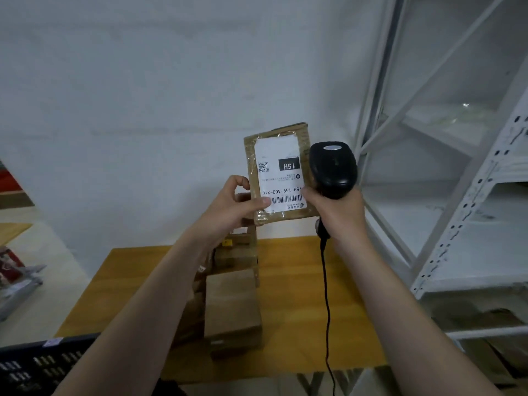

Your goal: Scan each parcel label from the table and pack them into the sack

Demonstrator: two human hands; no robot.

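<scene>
- The white wall [143,81] fills most of what I see ahead, with white metal shelving [457,195] standing to my right.
- Below my arms is the wooden table [300,281], its yellow-brown top bare on the right side.
- A pile of brown cardboard parcels [233,304] sits on the table, partly hidden behind my left forearm.
- A dark slotted crate [43,364] shows at the lower left, just beside the table's near corner.
- I hold one taped brown parcel [281,172] up in the air above the table, upright, its face turned toward me.
- My left hand [234,208] grips that parcel by its lower left edge, thumb pressed on the front.
- My right hand [337,215] is clenched around the handle of a black barcode scanner [333,167], its head just beside the parcel's right edge.
- The scanner's black cable [327,304] hangs down past the table's front edge.
- The parcel's white label [281,175] reads upside down, with a barcode near my left thumb.
</scene>
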